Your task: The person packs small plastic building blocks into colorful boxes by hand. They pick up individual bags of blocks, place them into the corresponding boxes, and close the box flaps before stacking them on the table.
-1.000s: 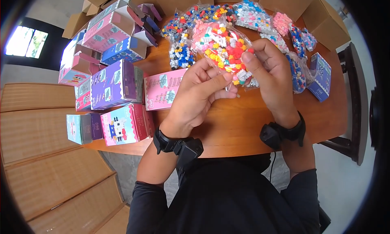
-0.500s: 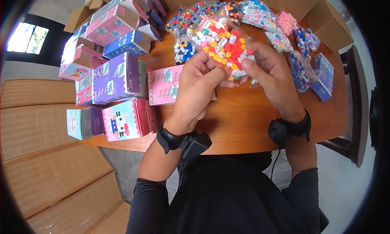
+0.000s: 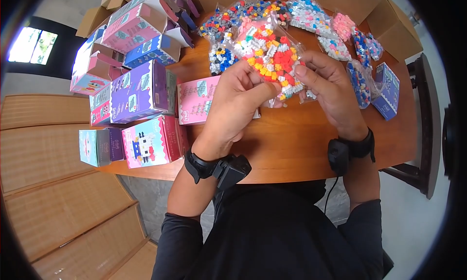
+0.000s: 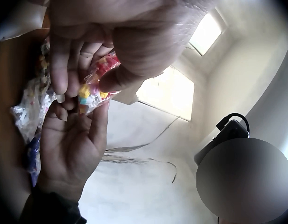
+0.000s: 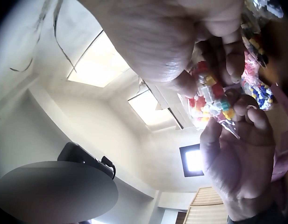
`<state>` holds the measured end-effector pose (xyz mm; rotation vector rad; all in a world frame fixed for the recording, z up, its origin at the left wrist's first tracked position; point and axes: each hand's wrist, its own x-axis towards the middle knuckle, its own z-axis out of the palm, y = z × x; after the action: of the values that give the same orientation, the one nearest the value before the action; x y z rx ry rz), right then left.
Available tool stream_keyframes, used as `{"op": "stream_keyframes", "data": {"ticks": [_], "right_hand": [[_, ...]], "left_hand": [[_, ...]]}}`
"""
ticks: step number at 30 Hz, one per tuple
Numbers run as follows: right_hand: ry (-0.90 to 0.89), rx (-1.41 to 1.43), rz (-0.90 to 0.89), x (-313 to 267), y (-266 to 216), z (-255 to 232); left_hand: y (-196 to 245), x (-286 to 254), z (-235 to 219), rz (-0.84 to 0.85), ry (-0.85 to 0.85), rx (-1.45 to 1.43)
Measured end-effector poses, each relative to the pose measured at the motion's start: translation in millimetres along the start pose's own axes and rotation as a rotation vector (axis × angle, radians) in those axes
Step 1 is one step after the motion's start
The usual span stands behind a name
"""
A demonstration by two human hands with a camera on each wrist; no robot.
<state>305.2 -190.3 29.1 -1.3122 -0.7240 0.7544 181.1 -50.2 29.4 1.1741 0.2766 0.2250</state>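
Observation:
Both hands hold up a clear plastic bag (image 3: 270,54) of red, yellow and white small bricks above the table. The left hand (image 3: 236,101) grips its lower left edge, thumb on top; the right hand (image 3: 331,88) pinches its right edge between thumb and fingers. In the left wrist view the bag (image 4: 93,93) lies between the left hand (image 4: 120,37) and the right hand (image 4: 71,144). In the right wrist view the bag (image 5: 210,95) is between the right hand (image 5: 167,42) and the left hand (image 5: 242,154). Fingertips behind the bag are partly hidden.
Bags of small bricks (image 3: 311,15) lie across the back of the table (image 3: 287,144). Boxes (image 3: 136,92) stand stacked at the left, with a pink box (image 3: 197,99) beside the left hand. A blue box (image 3: 387,92) stands at the right. Cardboard cartons (image 3: 396,29) line the back.
The held bag has moved slightly left and its bricks have shifted inside. Both hands keep their grip, and the right wrist has moved a little to the right.

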Motion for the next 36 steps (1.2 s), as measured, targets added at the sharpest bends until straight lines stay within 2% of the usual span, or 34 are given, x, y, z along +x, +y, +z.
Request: {"op": "stream_keyframes", "data": {"ticks": [1, 6, 12, 18, 21, 27, 30, 33, 36], "right_hand": [[-0.022, -0.009, -0.001, 0.0, -0.3, -1.4], [-0.083, 0.003, -0.018, -1.0, 1.3, -2.1], [0.008, 0.153, 0.009, 0.8, 1.5, -4.7], [0.132, 0.12, -0.027, 3.0, 2.9, -5.7], [0.099, 0.072, -0.049, 3.1, 4.2, -4.6], [-0.011, -0.061, 0.016, 5.0, 6.9, -10.1], [0.05, -0.048, -0.004, 3.0, -2.4, 0.6], [0.091, -0.092, -0.174, 3.9, 0.4, 4.2], [0.056, -0.09, -0.275, 0.4, 5.1, 11.2]], "left_hand": [[-0.1, 0.0, -2.0, -0.009, -0.02, 0.058], [-1.2, 0.4, -4.4, -0.047, -0.074, -0.022], [5.3, -0.1, 2.4, -0.051, -0.01, -0.152], [4.4, -0.6, -5.1, -0.067, -0.034, -0.118], [2.3, -0.6, -2.2, -0.037, -0.065, -0.145], [4.3, -0.8, 0.7, -0.048, -0.057, -0.154], [3.6, -0.8, 0.3, -0.037, -0.062, -0.148], [0.9, 1.3, -1.3, -0.007, -0.012, -0.16], [-0.9, 2.7, -0.6, 0.049, 0.066, -0.198]]}}
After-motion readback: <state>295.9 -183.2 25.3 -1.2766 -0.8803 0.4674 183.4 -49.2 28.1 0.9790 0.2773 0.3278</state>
